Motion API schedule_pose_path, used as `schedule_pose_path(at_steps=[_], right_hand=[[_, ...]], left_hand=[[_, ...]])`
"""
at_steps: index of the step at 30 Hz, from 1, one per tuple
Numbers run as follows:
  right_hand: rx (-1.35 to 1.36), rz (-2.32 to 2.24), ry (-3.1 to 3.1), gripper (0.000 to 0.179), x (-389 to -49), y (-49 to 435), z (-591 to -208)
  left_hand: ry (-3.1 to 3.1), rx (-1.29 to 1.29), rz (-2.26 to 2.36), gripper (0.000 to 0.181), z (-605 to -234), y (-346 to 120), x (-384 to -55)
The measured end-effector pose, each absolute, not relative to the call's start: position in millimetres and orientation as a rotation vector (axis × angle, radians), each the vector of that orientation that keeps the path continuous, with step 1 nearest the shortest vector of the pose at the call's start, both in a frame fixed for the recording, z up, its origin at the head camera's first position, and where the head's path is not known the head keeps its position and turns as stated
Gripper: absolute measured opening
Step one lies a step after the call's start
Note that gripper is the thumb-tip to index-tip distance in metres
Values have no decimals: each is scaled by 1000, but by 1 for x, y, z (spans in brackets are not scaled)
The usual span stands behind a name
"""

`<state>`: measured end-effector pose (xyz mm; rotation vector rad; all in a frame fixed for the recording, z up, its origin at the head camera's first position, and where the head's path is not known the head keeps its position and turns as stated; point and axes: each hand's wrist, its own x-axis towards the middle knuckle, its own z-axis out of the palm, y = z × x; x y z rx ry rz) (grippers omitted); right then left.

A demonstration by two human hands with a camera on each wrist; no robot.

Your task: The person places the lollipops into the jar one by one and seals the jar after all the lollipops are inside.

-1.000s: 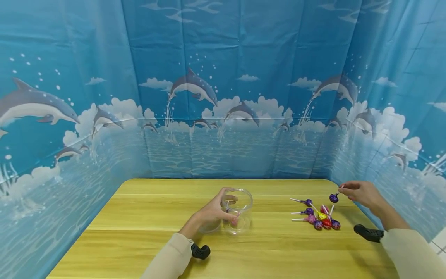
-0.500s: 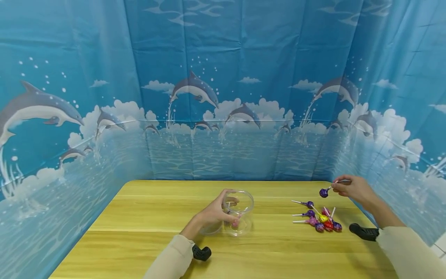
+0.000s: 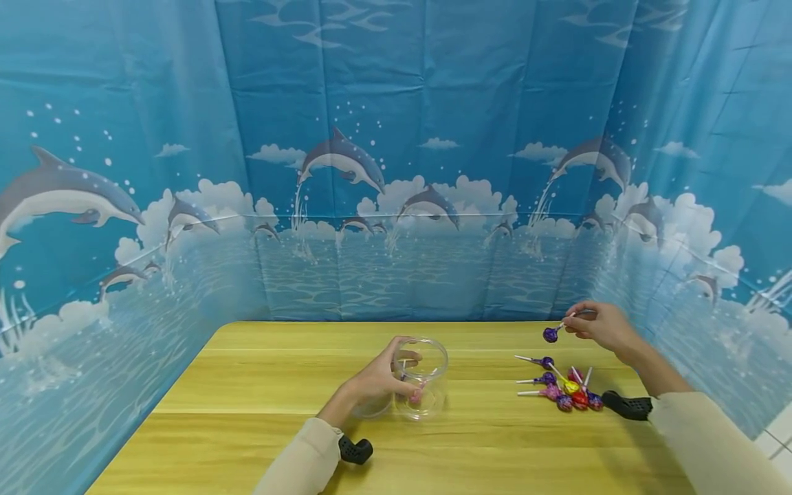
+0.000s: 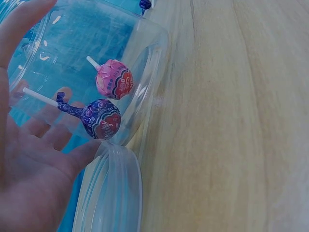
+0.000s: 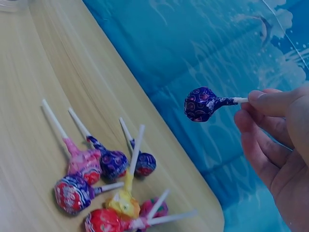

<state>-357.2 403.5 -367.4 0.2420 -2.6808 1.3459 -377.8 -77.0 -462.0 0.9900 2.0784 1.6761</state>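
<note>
My left hand [image 3: 376, 381] holds a clear plastic jar [image 3: 434, 390] upright on the table, thumb and fingers round its side. Through its wall, the left wrist view shows a pink lollipop [image 4: 114, 79] and a purple lollipop [image 4: 100, 119] inside. Next to the jar lies a clear round lid [image 4: 120, 188], partly hidden by that hand in the head view. Above the far right of the table, my right hand [image 3: 603, 331] pinches another purple lollipop [image 5: 200, 104] by its white stick, candy end pointing left. Below it lies a group of wrapped lollipops, including a yellow one [image 3: 570, 386].
The lollipops, among them a red one [image 3: 579, 400] and a pink one [image 3: 551, 391], lie loosely heaped on the right of the wooden table [image 3: 247, 405]. A blue dolphin-print curtain [image 3: 396, 275] hangs close along the table's back and sides.
My right hand has moved left with the purple lollipop, from the table's right edge to behind the lollipop group. The left hand stays on the jar.
</note>
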Motion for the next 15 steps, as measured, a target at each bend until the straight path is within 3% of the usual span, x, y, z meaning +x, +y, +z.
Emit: schedule_pose_path(at_steps=[15], right_hand=[[313,1309,-2705,31,-362,371,-360]], left_hand=[[2041,990,1692,89,-462,-78,-378]])
